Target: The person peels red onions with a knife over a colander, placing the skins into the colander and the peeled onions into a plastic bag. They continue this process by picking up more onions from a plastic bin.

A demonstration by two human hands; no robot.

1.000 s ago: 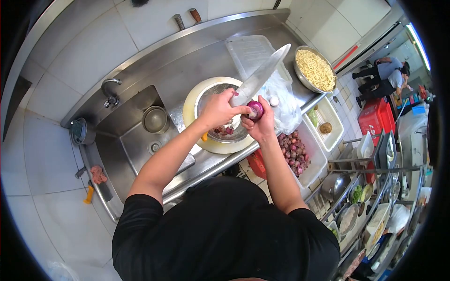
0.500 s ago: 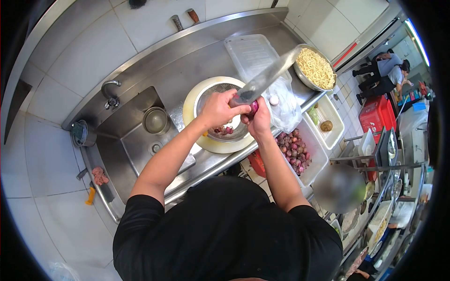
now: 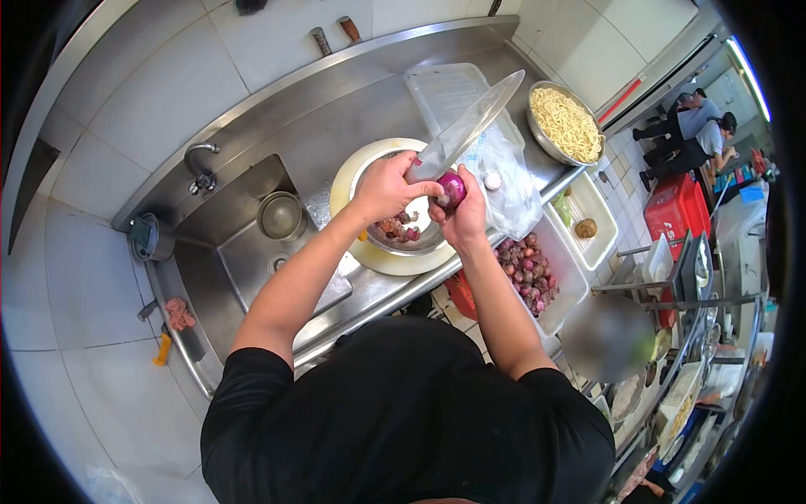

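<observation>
A large knife (image 3: pixel 470 126) is gripped near its base in my left hand (image 3: pixel 393 193), its broad blade pointing up and to the right. My right hand (image 3: pixel 464 214) holds a purple onion (image 3: pixel 452 191) against the knife's near end. Both hands are above a metal bowl (image 3: pixel 432 242) that stands on a round cream board (image 3: pixel 342 181). Onion skins and trimmings (image 3: pixel 401 228) lie in the bowl. A small pale peeled bulb (image 3: pixel 493 181) rests on a clear plastic bag (image 3: pixel 512 202) right of my right hand.
A sink (image 3: pixel 206 252) with a small metal bowl (image 3: pixel 281 216) is at left. Noodles (image 3: pixel 562 122) fill a bowl at back right. Below the counter edge are a bin of onions (image 3: pixel 527 273) and a white crate (image 3: pixel 609 231). Two people (image 3: pixel 693 139) stand far right.
The knife blade has swung back toward the left, and more of the purple onion shows between my hands. More trimmings are visible in the bowl.
</observation>
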